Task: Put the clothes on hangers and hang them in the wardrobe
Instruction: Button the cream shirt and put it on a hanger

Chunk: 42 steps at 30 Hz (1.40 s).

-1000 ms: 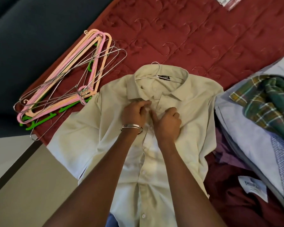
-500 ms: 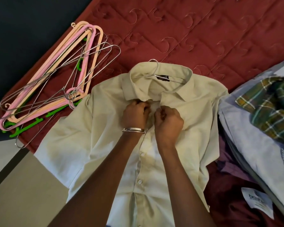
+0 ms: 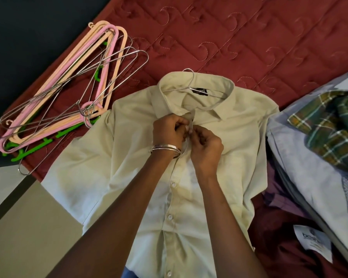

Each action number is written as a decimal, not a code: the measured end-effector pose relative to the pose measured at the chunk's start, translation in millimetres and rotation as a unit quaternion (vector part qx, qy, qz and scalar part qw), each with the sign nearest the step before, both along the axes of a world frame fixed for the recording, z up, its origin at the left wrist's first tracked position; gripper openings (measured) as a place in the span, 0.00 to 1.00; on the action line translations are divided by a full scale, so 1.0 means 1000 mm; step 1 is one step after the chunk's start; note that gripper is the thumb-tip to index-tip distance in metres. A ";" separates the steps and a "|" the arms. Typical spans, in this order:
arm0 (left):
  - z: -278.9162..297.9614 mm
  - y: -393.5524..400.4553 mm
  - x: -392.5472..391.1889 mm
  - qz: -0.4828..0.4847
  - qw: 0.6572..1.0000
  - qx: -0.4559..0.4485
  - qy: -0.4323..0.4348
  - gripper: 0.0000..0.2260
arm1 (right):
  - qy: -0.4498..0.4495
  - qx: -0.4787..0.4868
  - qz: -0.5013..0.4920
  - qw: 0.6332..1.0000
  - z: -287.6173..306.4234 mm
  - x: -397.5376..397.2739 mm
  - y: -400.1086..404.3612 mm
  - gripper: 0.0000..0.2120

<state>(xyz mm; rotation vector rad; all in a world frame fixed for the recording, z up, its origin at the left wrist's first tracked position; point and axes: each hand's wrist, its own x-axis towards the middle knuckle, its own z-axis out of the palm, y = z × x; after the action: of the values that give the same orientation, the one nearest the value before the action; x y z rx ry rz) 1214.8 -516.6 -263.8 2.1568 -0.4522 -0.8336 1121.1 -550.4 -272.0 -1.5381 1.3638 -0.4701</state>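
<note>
Pale beige cotton is filling the middle of the view: a short-sleeved button shirt (image 3: 189, 177) is lying face up on a dark red quilted bedspread (image 3: 229, 37). Both hands are working at its front opening, just under the collar. The left hand (image 3: 168, 131) and the right hand (image 3: 206, 149) are facing each other with curled fingers, and each one is pinching an edge of the shirt placket between thumb and fingertips, the fingertips almost touching. A silver metal bangle (image 3: 165, 150) is sitting on the left wrist. Above the pinch, a thin silver wire hanger (image 3: 189, 85) is lying inside the collar, its hook sticking out over the collar edge. Far to the left of the hands, a loose pile of pink, peach, green and wire hangers (image 3: 68, 97) is resting near the bedspread edge. To the right of the hands, a stack of folded clothes (image 3: 309, 157) with a green checked shirt on top is waiting.
</note>
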 end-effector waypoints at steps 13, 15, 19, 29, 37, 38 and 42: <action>0.004 -0.002 0.006 0.007 0.999 0.043 0.026 0.06 | -0.145 0.255 -0.037 0.955 0.003 -0.010 -0.020 0.04; 0.006 -0.004 0.007 0.012 0.998 0.048 0.034 0.06 | -0.116 0.215 -0.023 0.969 0.000 -0.007 -0.022 0.07; 0.012 -0.007 0.003 0.039 0.997 0.063 0.028 0.10 | -0.022 0.046 0.055 0.997 -0.003 -0.002 -0.019 0.07; 0.000 -0.007 0.001 0.011 0.997 0.069 -0.019 0.11 | -0.021 0.196 0.041 0.980 0.000 -0.003 -0.028 0.10; 0.027 0.016 0.028 -0.160 0.903 -0.031 -0.398 0.12 | 0.127 -0.332 0.126 0.926 0.036 0.000 -0.043 0.17; 0.023 0.014 0.034 -0.183 0.874 -0.016 -0.449 0.12 | 0.178 -0.358 0.149 0.905 0.031 0.002 -0.048 0.19; 0.005 -0.001 0.058 -0.244 0.772 0.014 -0.587 0.04 | 0.228 -0.399 0.236 0.856 0.015 0.002 -0.073 0.12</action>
<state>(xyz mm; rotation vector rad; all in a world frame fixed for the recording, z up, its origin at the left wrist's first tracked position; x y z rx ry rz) 1272.7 -517.4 -258.6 2.3863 -1.6645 0.4400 1122.8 -623.3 -256.6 -2.7319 1.0940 -0.3856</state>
